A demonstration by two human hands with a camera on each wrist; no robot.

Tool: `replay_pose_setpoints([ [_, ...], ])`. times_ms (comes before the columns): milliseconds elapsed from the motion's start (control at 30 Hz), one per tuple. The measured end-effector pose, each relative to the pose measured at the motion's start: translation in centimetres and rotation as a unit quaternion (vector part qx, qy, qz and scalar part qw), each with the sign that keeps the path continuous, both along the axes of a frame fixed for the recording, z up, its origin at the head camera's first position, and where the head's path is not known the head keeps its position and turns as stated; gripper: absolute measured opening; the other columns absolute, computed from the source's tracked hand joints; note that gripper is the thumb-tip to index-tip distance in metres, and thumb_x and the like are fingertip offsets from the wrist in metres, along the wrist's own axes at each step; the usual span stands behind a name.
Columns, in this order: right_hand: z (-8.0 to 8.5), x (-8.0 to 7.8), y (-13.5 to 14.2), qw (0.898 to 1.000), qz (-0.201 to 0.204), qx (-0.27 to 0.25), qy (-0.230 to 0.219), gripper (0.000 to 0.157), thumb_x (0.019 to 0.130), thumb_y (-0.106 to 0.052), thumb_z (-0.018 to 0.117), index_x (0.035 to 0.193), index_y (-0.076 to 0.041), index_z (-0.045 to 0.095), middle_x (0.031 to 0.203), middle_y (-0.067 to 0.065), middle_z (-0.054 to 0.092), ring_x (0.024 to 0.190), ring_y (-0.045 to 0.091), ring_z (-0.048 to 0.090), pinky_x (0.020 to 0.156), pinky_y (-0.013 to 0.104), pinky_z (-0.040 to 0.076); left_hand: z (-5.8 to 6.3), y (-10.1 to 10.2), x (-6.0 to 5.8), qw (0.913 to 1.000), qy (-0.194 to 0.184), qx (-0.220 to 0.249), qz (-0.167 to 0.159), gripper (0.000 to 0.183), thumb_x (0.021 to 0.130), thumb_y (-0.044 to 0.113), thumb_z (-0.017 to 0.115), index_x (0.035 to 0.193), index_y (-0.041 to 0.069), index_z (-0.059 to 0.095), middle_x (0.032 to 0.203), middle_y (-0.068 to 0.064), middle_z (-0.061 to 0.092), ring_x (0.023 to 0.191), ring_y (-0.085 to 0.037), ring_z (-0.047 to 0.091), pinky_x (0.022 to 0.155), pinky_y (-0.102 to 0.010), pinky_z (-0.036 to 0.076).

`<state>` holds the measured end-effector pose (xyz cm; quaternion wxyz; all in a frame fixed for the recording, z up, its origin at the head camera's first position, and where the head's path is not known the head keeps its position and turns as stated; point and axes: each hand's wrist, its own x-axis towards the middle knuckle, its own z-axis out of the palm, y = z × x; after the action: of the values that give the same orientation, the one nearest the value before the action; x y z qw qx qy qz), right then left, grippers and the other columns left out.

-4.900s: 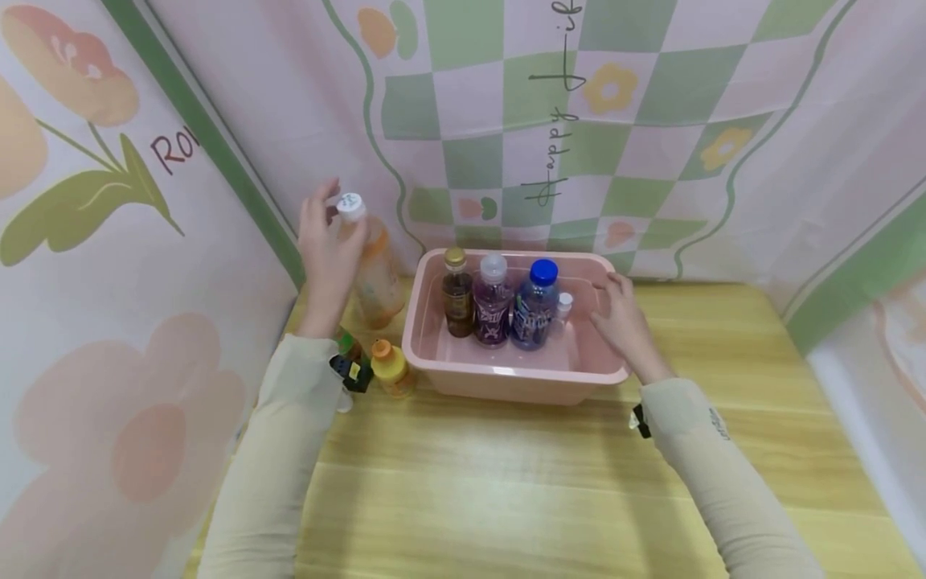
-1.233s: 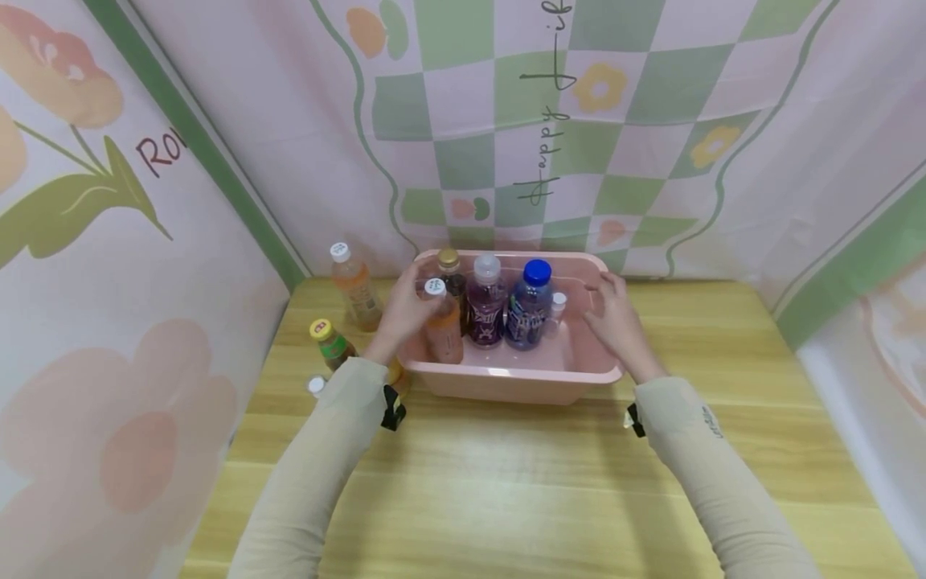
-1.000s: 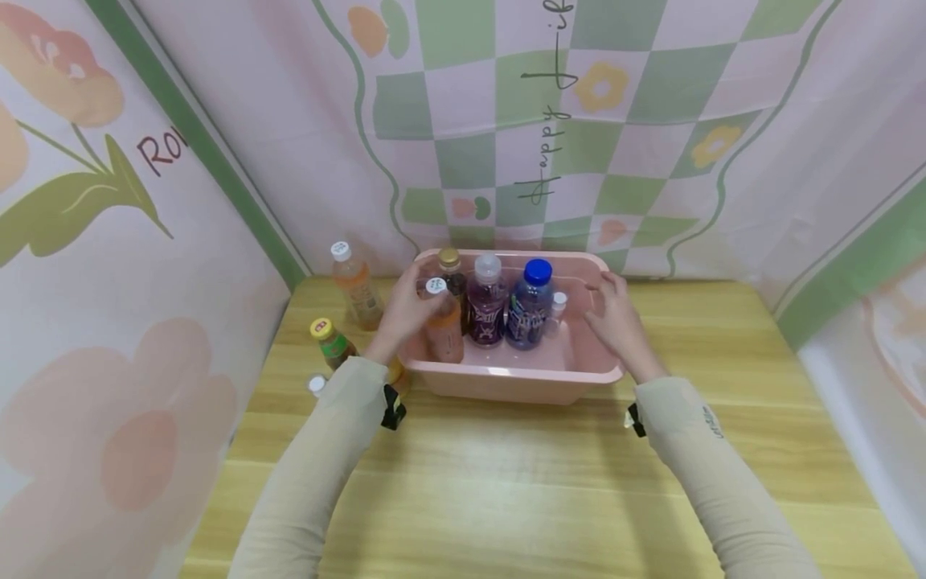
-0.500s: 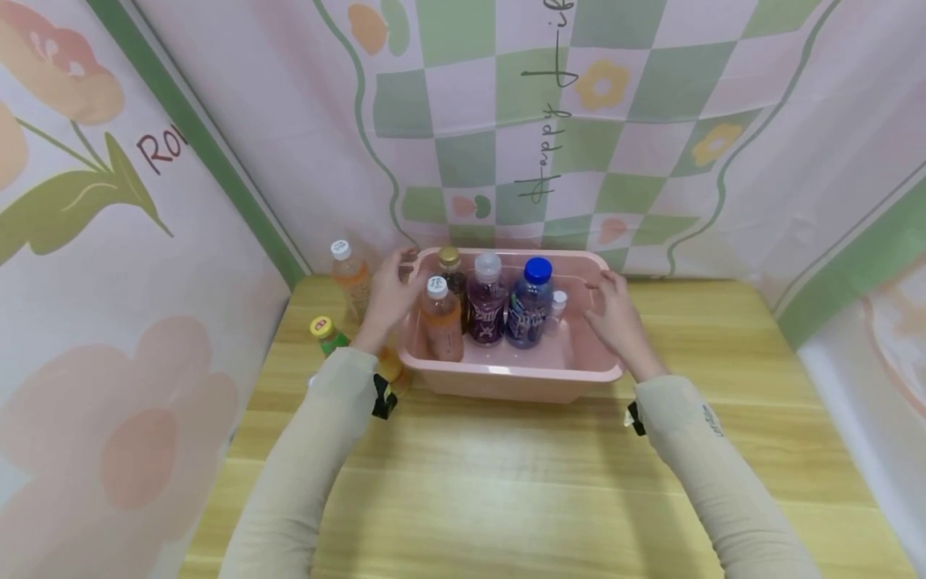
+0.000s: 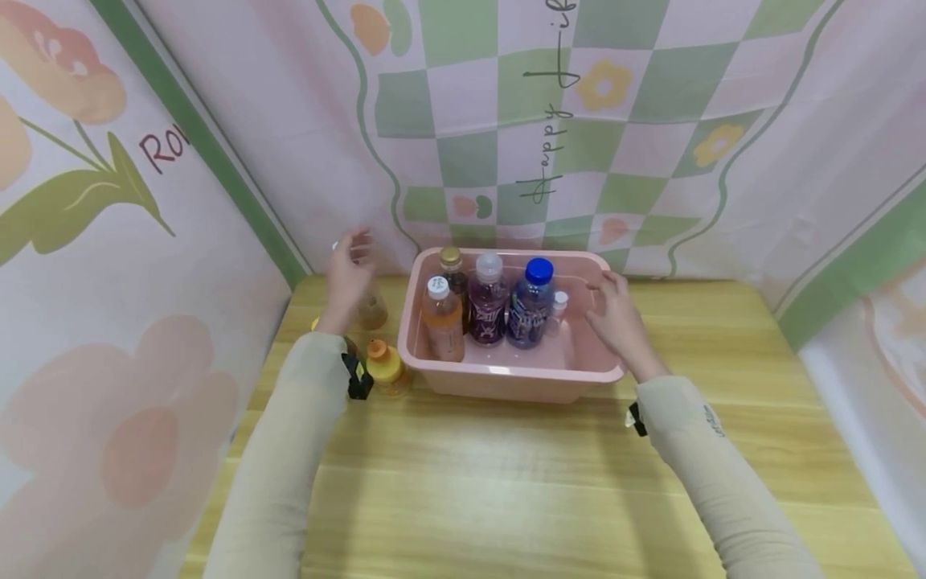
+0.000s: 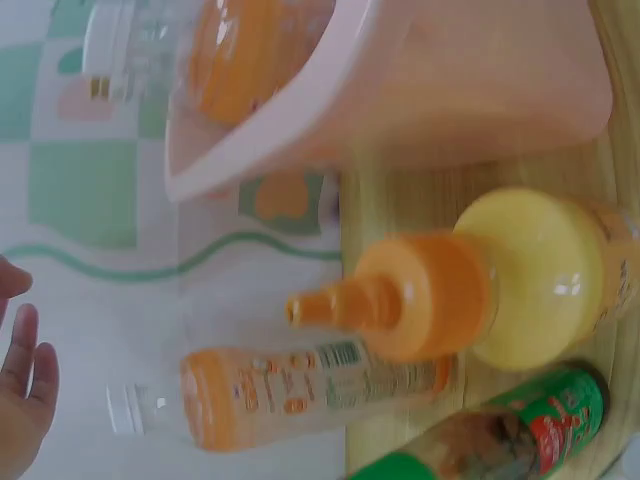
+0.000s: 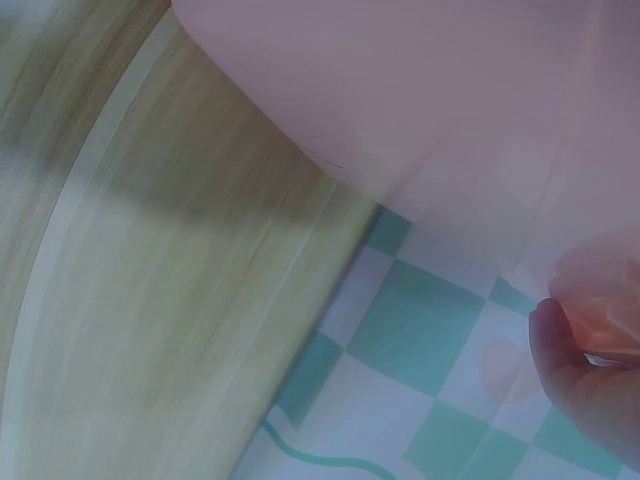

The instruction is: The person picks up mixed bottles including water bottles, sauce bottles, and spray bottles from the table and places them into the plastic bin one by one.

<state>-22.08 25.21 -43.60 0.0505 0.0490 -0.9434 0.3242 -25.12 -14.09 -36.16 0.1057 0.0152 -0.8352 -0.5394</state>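
My left hand [image 5: 349, 277] is raised over a standing orange drink bottle [image 6: 310, 390] left of the pink basin [image 5: 506, 388]. Its fingers are loosely bent and apart from the white cap in the left wrist view. In the head view the hand covers most of that bottle. My right hand [image 5: 620, 322] holds the basin's right rim, thumb on the inner side. Upright inside the basin are another orange drink bottle [image 5: 444, 326], a gold-capped dark bottle [image 5: 456, 281], a purple drink bottle [image 5: 489, 310], a blue-capped bottle [image 5: 530, 314] and a small white-capped bottle [image 5: 560, 304].
By the basin's left front corner stands a yellow bottle with an orange nozzle cap [image 5: 387, 370]. Beside it is a green-labelled bottle [image 6: 565, 420], mostly behind my left wrist in the head view. A printed curtain [image 5: 463, 161] hangs behind the wooden table [image 5: 463, 482].
My left hand set an orange drink bottle into the basin's left end, let go, and moved back left to the other orange bottle. My right hand stays on the rim.
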Motion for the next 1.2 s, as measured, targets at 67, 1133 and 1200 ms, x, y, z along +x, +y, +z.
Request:
replay_pose_setpoints([
  [67,0.0,0.0,0.0,1.000,0.000,0.001,-0.002,0.049,0.083,0.002,0.057,0.129,0.014,0.044,0.149,0.034,0.018,0.126,0.060,0.034,0.103,0.067,0.034,0.0,-0.7,-0.3,1.0000,-0.001,0.000,0.009,0.056,0.084,-0.012,0.046,0.137,0.002,0.045,0.134,-0.022,0.053,0.123,-0.037,0.050,0.108,-0.045,0.042],
  [1133,0.2,0.2,0.0,1.000,-0.009,0.001,-0.011,0.050,0.084,0.002,0.058,0.131,0.012,0.044,0.151,0.033,0.018,0.131,0.057,0.031,0.106,0.066,0.032,-1.4,-4.0,-2.2,0.9927,-0.100,-0.024,0.064,0.063,0.089,0.000,0.053,0.148,0.009,0.031,0.154,-0.012,0.034,0.138,-0.033,0.037,0.115,-0.044,0.035],
  [1200,0.3,0.2,0.0,1.000,-0.009,0.001,-0.015,0.050,0.084,0.001,0.057,0.131,0.012,0.044,0.151,0.033,0.017,0.132,0.056,0.030,0.107,0.066,0.032,-1.6,-3.9,-2.3,0.9924,-0.102,-0.027,0.063,0.064,0.089,0.000,0.054,0.148,0.009,0.030,0.155,-0.012,0.033,0.139,-0.033,0.036,0.116,-0.045,0.033],
])
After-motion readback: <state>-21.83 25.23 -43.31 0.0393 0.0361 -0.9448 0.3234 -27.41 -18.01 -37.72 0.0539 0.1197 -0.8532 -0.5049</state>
